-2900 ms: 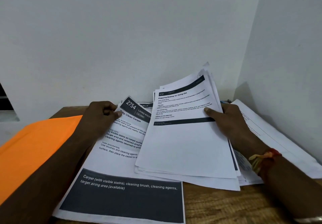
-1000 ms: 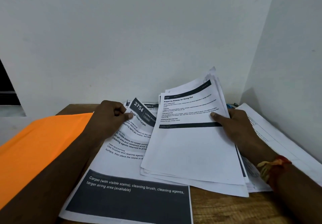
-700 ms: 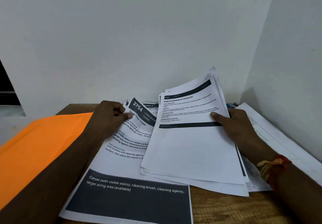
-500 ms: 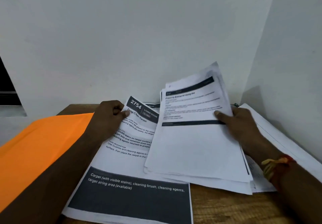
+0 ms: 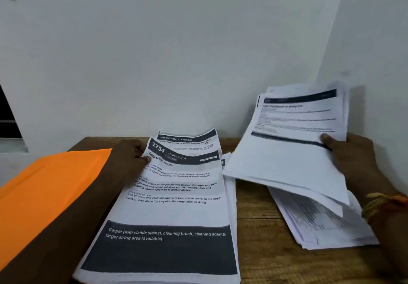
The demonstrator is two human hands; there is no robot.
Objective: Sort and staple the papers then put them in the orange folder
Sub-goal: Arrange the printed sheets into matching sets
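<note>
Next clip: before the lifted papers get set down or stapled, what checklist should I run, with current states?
1. Right hand grips lifted sheaf: ok.
2. Left hand pinches 2754 sheet at its corner: ok.
3. Sheaf edges squared: not ok, fanned.
4. Stapler at hand: cannot tell, none in view.
5. Orange folder free: not ok, left forearm crosses it.

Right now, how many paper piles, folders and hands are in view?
Paper piles: 3 (left pile under left hand, held pile in right hand, right pile)
Folders: 1, the orange folder
Hands: 2
Total: 6
</note>
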